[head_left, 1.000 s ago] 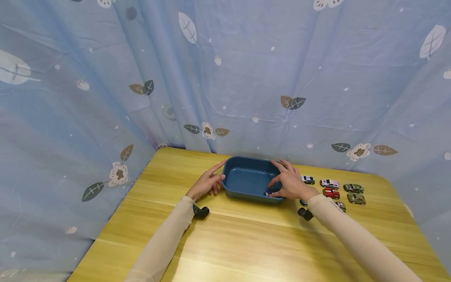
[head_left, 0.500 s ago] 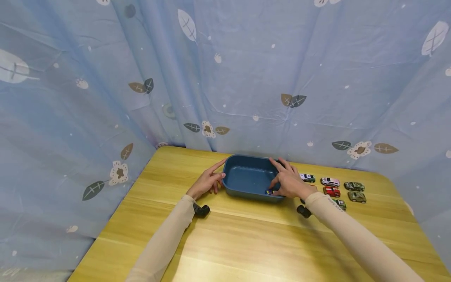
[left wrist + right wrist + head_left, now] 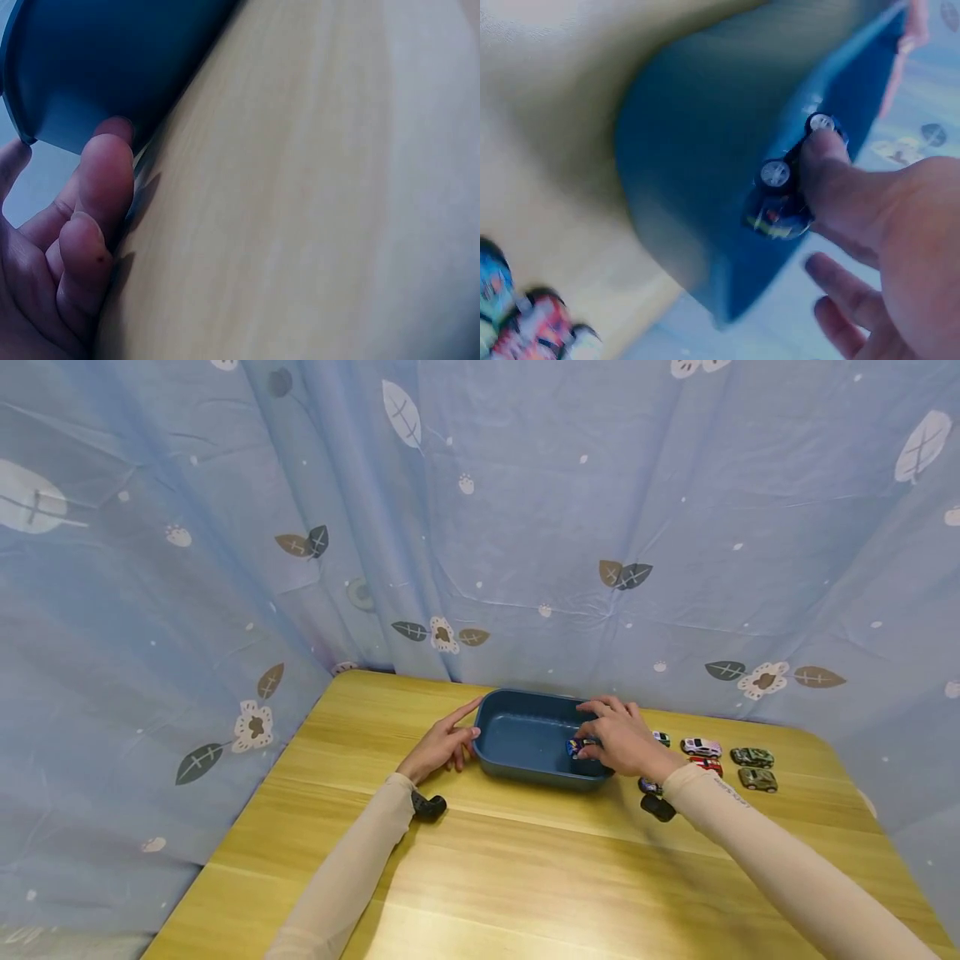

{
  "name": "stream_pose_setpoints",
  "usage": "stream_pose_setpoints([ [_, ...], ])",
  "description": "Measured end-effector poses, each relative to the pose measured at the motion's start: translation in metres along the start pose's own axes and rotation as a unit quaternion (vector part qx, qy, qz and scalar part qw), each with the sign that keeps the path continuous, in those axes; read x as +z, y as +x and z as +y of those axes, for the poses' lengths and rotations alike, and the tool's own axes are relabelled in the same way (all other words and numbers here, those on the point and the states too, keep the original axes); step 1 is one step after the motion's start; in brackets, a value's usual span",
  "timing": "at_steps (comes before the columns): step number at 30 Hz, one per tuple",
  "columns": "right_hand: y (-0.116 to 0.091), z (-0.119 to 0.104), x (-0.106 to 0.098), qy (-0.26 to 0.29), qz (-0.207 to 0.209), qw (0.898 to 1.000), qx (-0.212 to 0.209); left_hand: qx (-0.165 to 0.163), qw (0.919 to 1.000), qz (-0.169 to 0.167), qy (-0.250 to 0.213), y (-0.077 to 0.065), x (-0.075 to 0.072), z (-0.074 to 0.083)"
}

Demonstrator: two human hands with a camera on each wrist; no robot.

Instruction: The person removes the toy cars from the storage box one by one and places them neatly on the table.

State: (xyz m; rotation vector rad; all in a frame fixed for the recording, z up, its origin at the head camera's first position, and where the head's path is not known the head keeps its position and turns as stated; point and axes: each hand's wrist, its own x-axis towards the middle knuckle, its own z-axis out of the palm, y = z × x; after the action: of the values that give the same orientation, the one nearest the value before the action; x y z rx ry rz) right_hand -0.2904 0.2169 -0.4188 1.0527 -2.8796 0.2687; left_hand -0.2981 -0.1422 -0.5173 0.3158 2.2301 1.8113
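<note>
A deep blue rectangular bin (image 3: 525, 768) stands near the table's back edge. My right hand (image 3: 630, 742) pinches a small blue toy car (image 3: 573, 747) between thumb and fingers at the bin's right end. In the right wrist view the car (image 3: 769, 214) shows two silver-hubbed wheels, tilted beside the bin's rim, with the thumb over its body. My left hand (image 3: 438, 750) rests against the bin's left end, index finger reaching to the rim. The left wrist view shows fingertips (image 3: 105, 169) touching or very near the bin's outer wall.
Right of the bin several toy cars stand on the wooden table (image 3: 480, 877): white-pink (image 3: 701, 747), red (image 3: 707, 766), camouflage (image 3: 752, 757), olive (image 3: 757, 779) and dark blue (image 3: 649, 786). The right forearm covers part of this group. A patterned curtain (image 3: 517, 527) hangs behind.
My right hand has risen a little and shifted right with the blue toy car, which now shows more fully. The left hand and the bin stay where they were.
</note>
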Motion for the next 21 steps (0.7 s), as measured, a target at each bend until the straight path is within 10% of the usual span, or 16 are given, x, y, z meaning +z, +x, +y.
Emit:
stream_pose_setpoints([
  [8,-0.017,0.001,-0.047,-0.057,0.024,0.998,0.004,-0.001,1.0,0.003,0.002,-0.001,0.0,0.0],
  [21,-0.082,0.069,-0.079,-0.138,0.016,0.99,0.012,0.005,1.0,-0.003,-0.004,0.002,0.0,-0.002],
])
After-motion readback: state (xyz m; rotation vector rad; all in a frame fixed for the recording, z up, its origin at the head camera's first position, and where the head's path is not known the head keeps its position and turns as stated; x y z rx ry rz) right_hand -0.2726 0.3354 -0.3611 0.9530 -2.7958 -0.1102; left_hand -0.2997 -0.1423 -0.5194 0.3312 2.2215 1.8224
